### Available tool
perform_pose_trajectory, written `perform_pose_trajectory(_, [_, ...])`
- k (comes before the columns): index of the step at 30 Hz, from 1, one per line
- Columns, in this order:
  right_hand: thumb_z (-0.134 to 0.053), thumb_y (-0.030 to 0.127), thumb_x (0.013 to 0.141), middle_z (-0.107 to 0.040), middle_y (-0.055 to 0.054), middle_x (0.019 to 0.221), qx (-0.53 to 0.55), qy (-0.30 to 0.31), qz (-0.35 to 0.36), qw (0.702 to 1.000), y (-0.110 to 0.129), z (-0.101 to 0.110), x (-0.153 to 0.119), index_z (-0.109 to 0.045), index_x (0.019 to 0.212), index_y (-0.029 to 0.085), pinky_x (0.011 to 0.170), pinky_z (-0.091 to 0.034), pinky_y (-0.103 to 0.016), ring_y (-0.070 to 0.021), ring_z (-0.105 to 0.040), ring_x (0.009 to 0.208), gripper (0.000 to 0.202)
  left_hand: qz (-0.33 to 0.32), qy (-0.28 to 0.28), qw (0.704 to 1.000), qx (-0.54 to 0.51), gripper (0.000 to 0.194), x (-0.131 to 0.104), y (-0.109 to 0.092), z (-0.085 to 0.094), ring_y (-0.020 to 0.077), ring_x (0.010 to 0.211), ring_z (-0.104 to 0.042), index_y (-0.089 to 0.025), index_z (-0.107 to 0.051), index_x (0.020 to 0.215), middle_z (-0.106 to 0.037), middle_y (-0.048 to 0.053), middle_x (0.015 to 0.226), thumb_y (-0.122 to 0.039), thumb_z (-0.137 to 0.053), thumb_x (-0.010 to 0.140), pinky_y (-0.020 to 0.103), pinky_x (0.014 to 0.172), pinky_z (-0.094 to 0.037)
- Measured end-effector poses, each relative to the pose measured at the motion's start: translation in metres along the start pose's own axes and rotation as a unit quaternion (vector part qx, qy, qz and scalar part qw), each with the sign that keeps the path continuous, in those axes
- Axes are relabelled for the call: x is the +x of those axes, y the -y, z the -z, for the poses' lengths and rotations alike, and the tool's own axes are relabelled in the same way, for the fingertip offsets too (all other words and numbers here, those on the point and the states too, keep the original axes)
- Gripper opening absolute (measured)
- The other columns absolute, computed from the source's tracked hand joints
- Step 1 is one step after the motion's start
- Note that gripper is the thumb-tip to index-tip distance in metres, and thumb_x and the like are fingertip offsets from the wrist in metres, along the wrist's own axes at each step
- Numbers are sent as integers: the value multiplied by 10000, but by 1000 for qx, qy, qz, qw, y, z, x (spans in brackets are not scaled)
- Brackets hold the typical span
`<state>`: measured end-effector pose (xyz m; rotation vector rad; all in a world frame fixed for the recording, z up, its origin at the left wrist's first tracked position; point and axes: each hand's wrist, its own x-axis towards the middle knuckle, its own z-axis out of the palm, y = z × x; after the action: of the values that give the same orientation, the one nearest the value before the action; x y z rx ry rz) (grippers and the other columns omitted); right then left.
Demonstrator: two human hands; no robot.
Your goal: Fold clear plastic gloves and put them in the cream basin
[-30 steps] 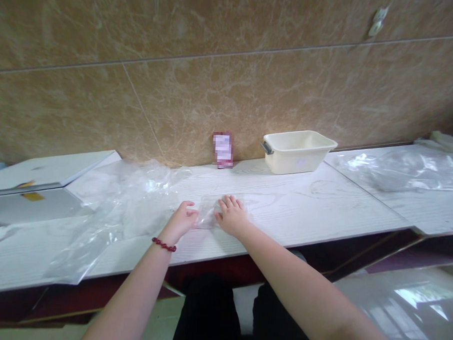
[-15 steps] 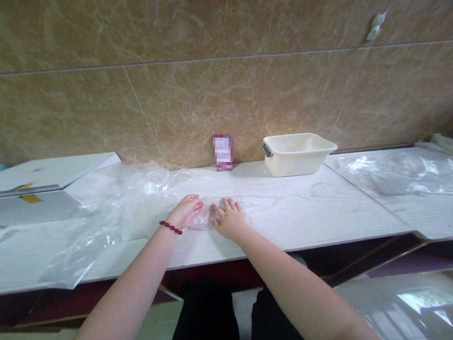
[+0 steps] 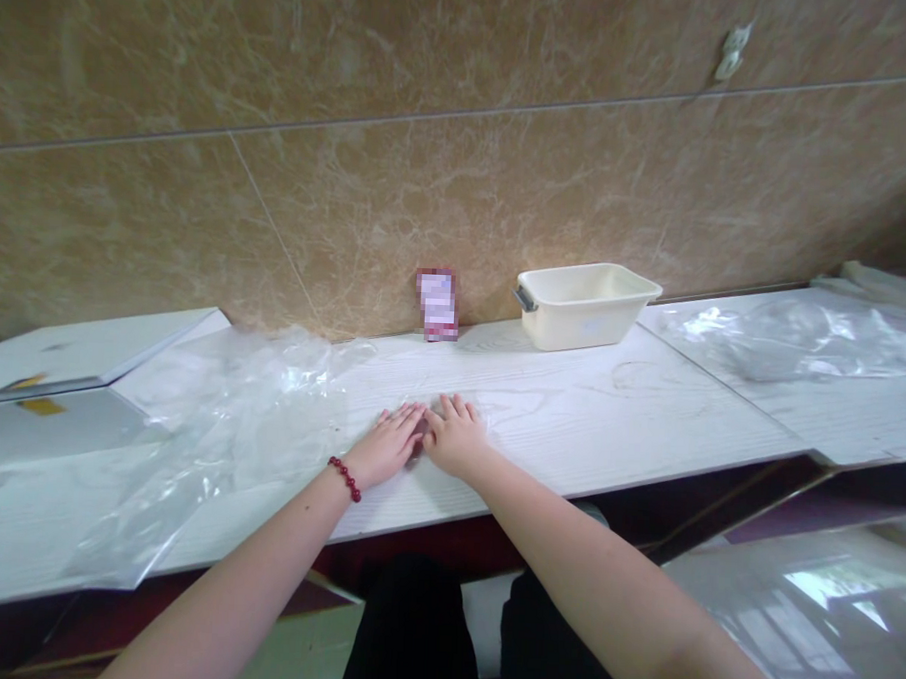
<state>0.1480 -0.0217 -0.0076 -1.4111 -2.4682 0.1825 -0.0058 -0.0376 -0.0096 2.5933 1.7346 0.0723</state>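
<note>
My left hand [image 3: 385, 447], with a dark red bead bracelet [image 3: 346, 478] at its wrist, lies palm down with its fingers stretched out. Close beside it, my right hand [image 3: 456, 438] also rests flat, fingers spread, and the fingertips of the two nearly meet. Both press on a small clear plastic bag [image 3: 487, 413] on the white wood-grain tabletop [image 3: 570, 405]. Most of that bag is hidden under the hands, so I cannot tell whether anything is inside it.
Large clear plastic bags [image 3: 270, 402] lie to the left, beside an open white box [image 3: 107, 349]. A cream plastic bin [image 3: 574, 325] and a blurred-out upright card or phone [image 3: 439, 304] stand at the wall. More clear plastic [image 3: 805, 340] lies far right.
My left hand has slid right onto the small plastic bag and flattened, closing the gap to the right hand. The right hand has hardly moved. The view has shifted slightly.
</note>
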Motion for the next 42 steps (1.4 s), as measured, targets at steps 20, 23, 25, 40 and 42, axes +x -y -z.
perform_pose_trajectory(20, [-259,365,790,-168,-109,1352,-28,61,-35,997,-7,0,0,-241,1292,119,975,-67,-429,-266,-95,1234,559,18,-27,996,-77,494,16,-27,13,186,1234,-160,-124,-266,1267,-246,102,1333,-358,-176,841,402,991,-120])
perform_pose_trajectory(23, [-315,313,764,-138,-116,1356,-44,81,-31,995,-7,2,0,-227,1293,87,978,-56,-429,-268,-63,1237,582,12,-22,993,-115,496,28,-35,5,171,1226,-189,-111,-250,1271,-244,103,1333,-351,-155,847,374,991,-156])
perform_pose_trajectory(25, [-317,302,762,-141,-115,1356,-45,74,-28,996,-7,1,0,-237,1290,86,979,-64,-427,-269,-72,1236,576,18,-25,993,-116,498,30,-34,-2,171,1226,-188,-113,-262,1266,-240,100,1334,-357,-148,848,376,993,-154])
perform_pose_trajectory(40, [-182,460,803,-178,-73,1354,-48,48,-69,995,-37,8,-5,-217,1296,216,945,-72,-479,-253,-126,1230,552,69,-29,997,11,724,11,-11,-1,234,1226,-182,-120,-228,1281,-217,132,1338,-594,-258,734,434,974,-110])
perform_pose_trajectory(42, [-153,514,792,-168,-62,1358,-54,49,-72,995,-41,10,-7,-202,1297,244,932,-46,-508,-258,-110,1231,575,60,-17,998,12,785,8,-4,1,241,1231,-161,-110,-214,1286,-201,137,1342,-632,-268,702,428,976,-103])
